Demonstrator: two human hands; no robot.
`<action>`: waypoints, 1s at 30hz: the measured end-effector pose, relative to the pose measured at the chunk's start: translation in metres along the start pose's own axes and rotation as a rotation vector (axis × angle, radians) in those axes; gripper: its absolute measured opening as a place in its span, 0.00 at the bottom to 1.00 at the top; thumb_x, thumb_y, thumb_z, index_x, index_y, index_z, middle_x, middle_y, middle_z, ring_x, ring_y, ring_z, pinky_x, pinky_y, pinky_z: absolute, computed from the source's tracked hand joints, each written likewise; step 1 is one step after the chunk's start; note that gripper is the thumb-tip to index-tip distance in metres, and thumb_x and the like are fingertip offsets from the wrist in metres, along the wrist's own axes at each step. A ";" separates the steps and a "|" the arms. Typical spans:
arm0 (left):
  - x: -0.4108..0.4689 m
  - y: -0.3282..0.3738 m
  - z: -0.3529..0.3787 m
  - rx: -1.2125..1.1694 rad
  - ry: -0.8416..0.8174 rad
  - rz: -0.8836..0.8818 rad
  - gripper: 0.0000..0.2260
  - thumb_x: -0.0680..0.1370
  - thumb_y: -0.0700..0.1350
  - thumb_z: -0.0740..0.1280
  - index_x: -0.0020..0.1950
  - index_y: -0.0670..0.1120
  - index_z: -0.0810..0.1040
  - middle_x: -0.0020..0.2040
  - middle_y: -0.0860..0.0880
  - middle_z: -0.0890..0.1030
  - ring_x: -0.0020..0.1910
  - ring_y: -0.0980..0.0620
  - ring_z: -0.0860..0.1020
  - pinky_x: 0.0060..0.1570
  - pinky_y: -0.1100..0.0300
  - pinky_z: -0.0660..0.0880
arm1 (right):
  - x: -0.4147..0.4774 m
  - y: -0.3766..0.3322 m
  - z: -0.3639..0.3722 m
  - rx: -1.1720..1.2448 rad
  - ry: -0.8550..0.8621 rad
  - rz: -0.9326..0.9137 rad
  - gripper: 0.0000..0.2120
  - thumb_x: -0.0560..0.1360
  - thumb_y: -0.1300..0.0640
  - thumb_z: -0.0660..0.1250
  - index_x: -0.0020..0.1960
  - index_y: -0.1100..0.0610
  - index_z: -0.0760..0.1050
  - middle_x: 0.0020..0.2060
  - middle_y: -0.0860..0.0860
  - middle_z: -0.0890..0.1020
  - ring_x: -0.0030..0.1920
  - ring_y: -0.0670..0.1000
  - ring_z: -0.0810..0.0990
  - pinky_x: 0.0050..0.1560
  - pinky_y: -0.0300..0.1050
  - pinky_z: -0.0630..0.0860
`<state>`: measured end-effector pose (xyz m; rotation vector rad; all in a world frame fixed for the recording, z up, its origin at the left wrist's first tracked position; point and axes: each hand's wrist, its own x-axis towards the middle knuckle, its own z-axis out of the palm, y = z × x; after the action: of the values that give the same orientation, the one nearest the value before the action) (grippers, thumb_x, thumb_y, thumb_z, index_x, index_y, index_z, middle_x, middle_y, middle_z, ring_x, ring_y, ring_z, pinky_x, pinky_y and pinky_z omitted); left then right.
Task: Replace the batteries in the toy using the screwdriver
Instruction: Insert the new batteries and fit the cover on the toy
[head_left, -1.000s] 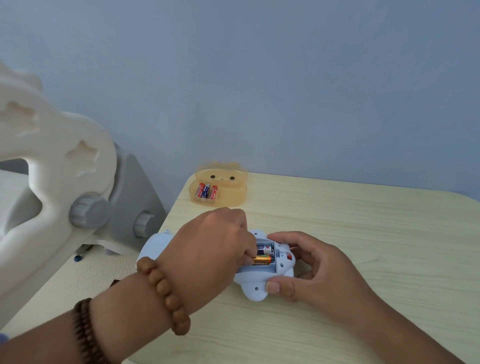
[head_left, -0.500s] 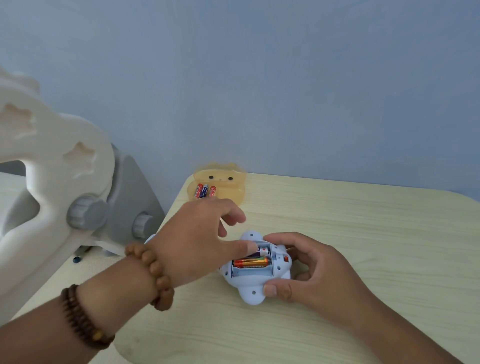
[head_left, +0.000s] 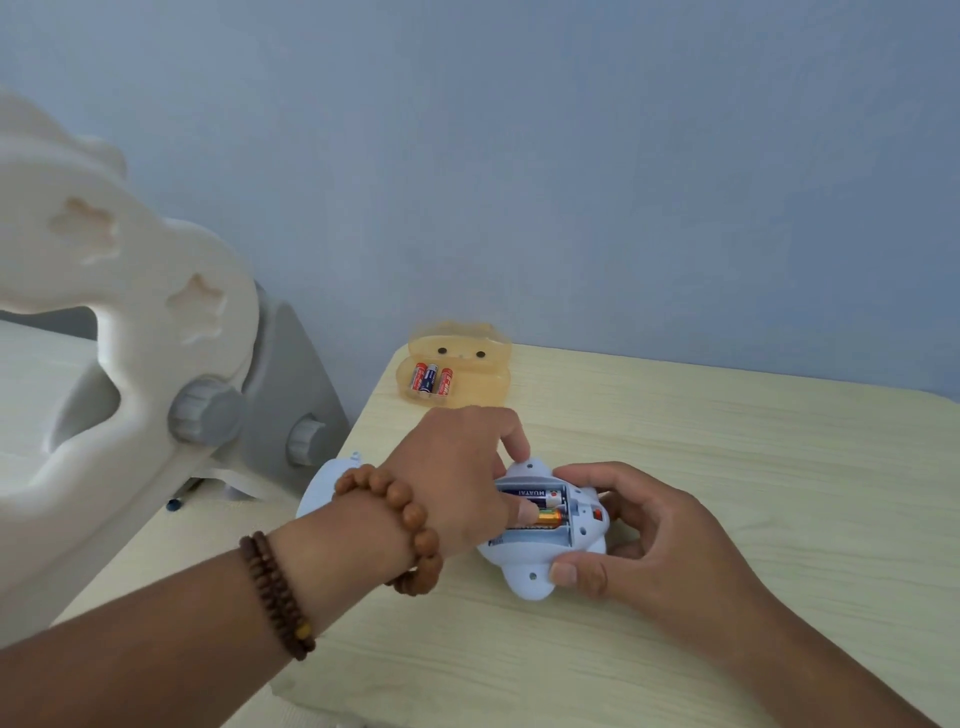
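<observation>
A pale blue toy (head_left: 530, 571) lies belly-up on the wooden table (head_left: 753, 457), its battery compartment uncovered. Inside it lie a blue-and-white battery (head_left: 535, 492) and a gold battery (head_left: 551, 516). My left hand (head_left: 457, 467) reaches over the toy from the left; its thumb presses down on the gold battery and its index finger rests on the toy's far edge. My right hand (head_left: 670, 540) grips the toy's right side, thumb on the near lobe. No screwdriver can be picked out.
A translucent yellow tray (head_left: 478, 395) with three red-and-blue batteries (head_left: 431, 376) sits at the table's far left corner. A pale blue plastic piece (head_left: 317, 493) lies behind my left wrist. White-and-grey plastic furniture (head_left: 130, 322) stands close on the left.
My left hand had lifted off the compartment with its fingers spread. It has come back down, and its thumb now presses on the gold battery. The right hand keeps its hold on the toy.
</observation>
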<state>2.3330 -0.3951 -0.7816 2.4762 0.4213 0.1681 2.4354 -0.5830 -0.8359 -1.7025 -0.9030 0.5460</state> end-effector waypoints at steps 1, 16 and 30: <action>-0.001 -0.001 0.000 0.000 0.006 0.007 0.16 0.69 0.52 0.78 0.53 0.56 0.78 0.43 0.56 0.81 0.42 0.59 0.80 0.46 0.60 0.79 | 0.000 -0.001 0.000 -0.002 0.005 -0.001 0.31 0.54 0.42 0.84 0.56 0.37 0.81 0.52 0.47 0.87 0.52 0.54 0.86 0.52 0.55 0.85; -0.025 -0.043 -0.023 0.414 -0.118 0.032 0.27 0.73 0.59 0.70 0.70 0.57 0.67 0.62 0.58 0.68 0.58 0.58 0.71 0.61 0.62 0.70 | -0.001 -0.004 0.003 -0.029 0.000 0.005 0.31 0.58 0.43 0.85 0.59 0.39 0.80 0.53 0.47 0.86 0.52 0.53 0.85 0.52 0.61 0.83; -0.017 -0.032 -0.035 0.114 0.121 -0.026 0.18 0.78 0.61 0.61 0.39 0.50 0.80 0.31 0.51 0.83 0.29 0.64 0.81 0.36 0.62 0.77 | -0.002 -0.003 0.004 -0.009 0.003 0.009 0.31 0.57 0.41 0.84 0.58 0.37 0.80 0.53 0.46 0.86 0.52 0.54 0.85 0.50 0.59 0.84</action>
<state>2.3009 -0.3571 -0.7723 2.5790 0.5270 0.2915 2.4303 -0.5816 -0.8342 -1.7163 -0.8974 0.5461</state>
